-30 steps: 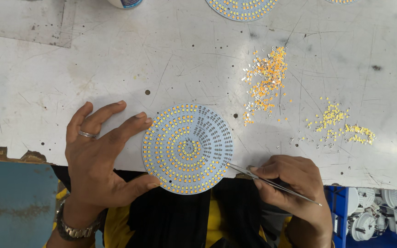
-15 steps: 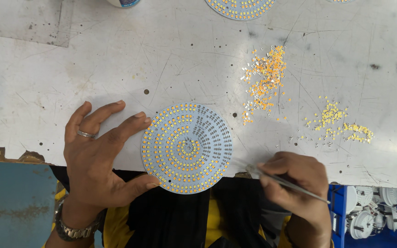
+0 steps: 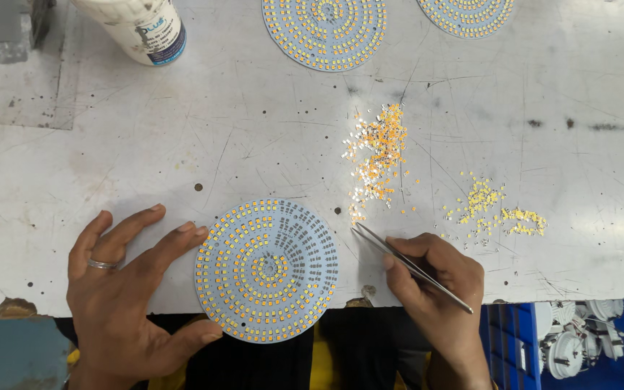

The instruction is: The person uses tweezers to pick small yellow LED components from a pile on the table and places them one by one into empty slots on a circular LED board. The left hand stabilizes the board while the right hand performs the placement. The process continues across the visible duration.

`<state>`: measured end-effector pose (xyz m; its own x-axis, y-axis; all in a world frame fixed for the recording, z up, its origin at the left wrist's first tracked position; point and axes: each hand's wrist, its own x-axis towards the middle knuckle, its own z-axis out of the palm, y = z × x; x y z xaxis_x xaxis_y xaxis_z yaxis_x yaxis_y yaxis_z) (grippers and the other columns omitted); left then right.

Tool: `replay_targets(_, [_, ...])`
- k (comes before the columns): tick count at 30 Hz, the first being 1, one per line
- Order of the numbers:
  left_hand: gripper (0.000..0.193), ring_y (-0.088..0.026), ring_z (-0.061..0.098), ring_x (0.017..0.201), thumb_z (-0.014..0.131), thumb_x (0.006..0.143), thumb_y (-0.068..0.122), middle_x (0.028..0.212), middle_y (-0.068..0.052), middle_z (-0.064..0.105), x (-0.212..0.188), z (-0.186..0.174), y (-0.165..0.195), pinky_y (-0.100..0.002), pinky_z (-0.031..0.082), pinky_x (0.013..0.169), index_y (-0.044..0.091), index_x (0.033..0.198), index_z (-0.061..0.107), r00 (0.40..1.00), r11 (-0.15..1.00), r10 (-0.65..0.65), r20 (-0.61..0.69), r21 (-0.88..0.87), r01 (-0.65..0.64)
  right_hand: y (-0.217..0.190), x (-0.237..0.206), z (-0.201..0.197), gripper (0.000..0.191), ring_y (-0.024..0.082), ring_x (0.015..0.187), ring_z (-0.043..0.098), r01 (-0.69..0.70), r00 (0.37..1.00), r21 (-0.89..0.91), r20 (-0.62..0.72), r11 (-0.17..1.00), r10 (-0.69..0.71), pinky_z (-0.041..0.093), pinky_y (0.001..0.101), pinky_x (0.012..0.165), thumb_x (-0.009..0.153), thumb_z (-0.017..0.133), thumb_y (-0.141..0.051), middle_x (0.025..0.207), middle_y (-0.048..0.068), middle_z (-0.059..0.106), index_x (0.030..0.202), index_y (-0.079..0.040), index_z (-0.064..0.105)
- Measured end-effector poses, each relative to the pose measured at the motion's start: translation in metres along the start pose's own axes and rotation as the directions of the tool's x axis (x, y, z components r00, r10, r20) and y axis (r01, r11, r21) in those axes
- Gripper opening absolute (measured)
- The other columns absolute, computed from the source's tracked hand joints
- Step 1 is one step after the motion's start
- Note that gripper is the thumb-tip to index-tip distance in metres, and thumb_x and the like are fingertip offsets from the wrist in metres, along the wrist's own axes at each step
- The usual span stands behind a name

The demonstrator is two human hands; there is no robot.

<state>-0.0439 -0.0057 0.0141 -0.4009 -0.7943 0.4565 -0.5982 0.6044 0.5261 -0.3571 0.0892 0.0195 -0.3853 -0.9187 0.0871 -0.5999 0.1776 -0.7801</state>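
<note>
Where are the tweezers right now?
In the head view, the tweezers sit in the right hand, lower right, tips between the round LED board and the orange chip pile.

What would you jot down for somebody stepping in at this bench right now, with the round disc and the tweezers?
Left hand: flat on the grey table, fingertips and thumb against the left edge of the round board. It holds nothing.
Right hand: grips tweezers, tips pointing towards the orange chip pile; whether a chip sits in the tips cannot be told.
A smaller yellow chip pile lies to the right.
Done: most rings of the board carry chips.
Left: a patch on its right side shows bare pads.
Two more filled boards lie at the far edge.
</note>
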Motion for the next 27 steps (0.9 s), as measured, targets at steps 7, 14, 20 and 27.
replay_targets(7, [0.079, -0.029, 0.059, 0.132, 0.05, 0.09, 0.081, 0.121, 0.002, 0.07, 0.003, 0.003, -0.001, -0.057, 0.031, 0.123, 0.011, 0.124, 0.066, 1.0, 1.0, 0.0, 0.005, -0.003, 0.0, -0.002, 0.006, 0.001, 0.019, 0.004, 0.052, 0.056, 0.052, 0.998, -0.068, 0.024, 0.996, -0.05, 0.042, 0.0203, 0.049, 0.08, 0.08, -0.008, 0.067, 0.003, 0.07, 0.095, 0.002, 0.074])
replay_targets(14, [0.08, -0.031, 0.06, 0.132, 0.055, 0.087, 0.078, 0.119, 0.0, 0.072, -0.002, 0.002, -0.005, -0.058, 0.031, 0.123, 0.009, 0.124, 0.067, 1.0, 1.0, 0.005, 0.014, -0.002, -0.005, 0.0, -0.001, -0.003, 0.011, 0.011, 0.064, 0.068, 0.274, 0.951, 0.083, 0.124, 0.958, -0.283, 0.05, 0.0222, 0.058, 0.083, 0.076, -0.003, 0.082, 0.008, 0.072, 0.09, 0.0, 0.068])
replay_targets(20, [0.079, -0.031, 0.061, 0.132, 0.059, 0.084, 0.077, 0.118, 0.0, 0.074, -0.011, -0.002, -0.009, -0.058, 0.03, 0.125, 0.01, 0.125, 0.069, 1.0, 1.0, -0.007, 0.028, 0.002, 0.007, 0.007, 0.003, -0.008, 0.016, 0.015, 0.053, 0.062, 0.338, 0.87, 0.163, 0.321, 0.927, -0.374, 0.043, 0.0274, 0.05, 0.074, 0.08, -0.006, 0.064, 0.006, 0.063, 0.084, 0.0, 0.07])
replay_targets(27, [0.079, -0.03, 0.061, 0.133, 0.057, 0.085, 0.078, 0.12, -0.001, 0.074, -0.013, -0.003, -0.008, -0.059, 0.029, 0.126, 0.011, 0.124, 0.07, 1.0, 1.0, 0.0, 0.023, -0.001, 0.0, 0.009, 0.017, -0.019, 0.019, 0.016, 0.055, 0.068, 0.362, 0.795, 0.19, 0.449, 0.913, -0.409, 0.047, 0.0278, 0.05, 0.075, 0.081, -0.012, 0.069, 0.006, 0.07, 0.087, 0.0, 0.072])
